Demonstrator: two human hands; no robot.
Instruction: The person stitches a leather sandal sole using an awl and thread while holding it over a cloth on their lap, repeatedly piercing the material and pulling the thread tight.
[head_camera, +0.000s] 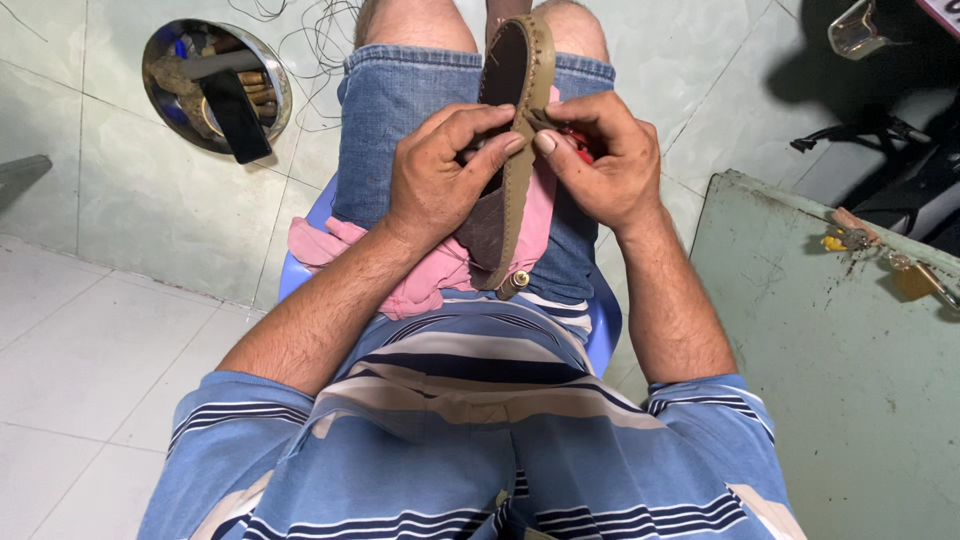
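Brown sandal sole (512, 120) stands on edge over the lap, long axis running away from the body, left hand (440, 175) and right hand (600, 160) both pinching its stitched rim at mid-length from opposite sides, pink cloth (420, 270) beneath.

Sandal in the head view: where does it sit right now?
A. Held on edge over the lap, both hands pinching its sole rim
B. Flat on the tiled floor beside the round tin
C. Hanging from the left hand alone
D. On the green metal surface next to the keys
A: the sandal stands on edge over the pink cloth, with the left hand and right hand pinching its rim.
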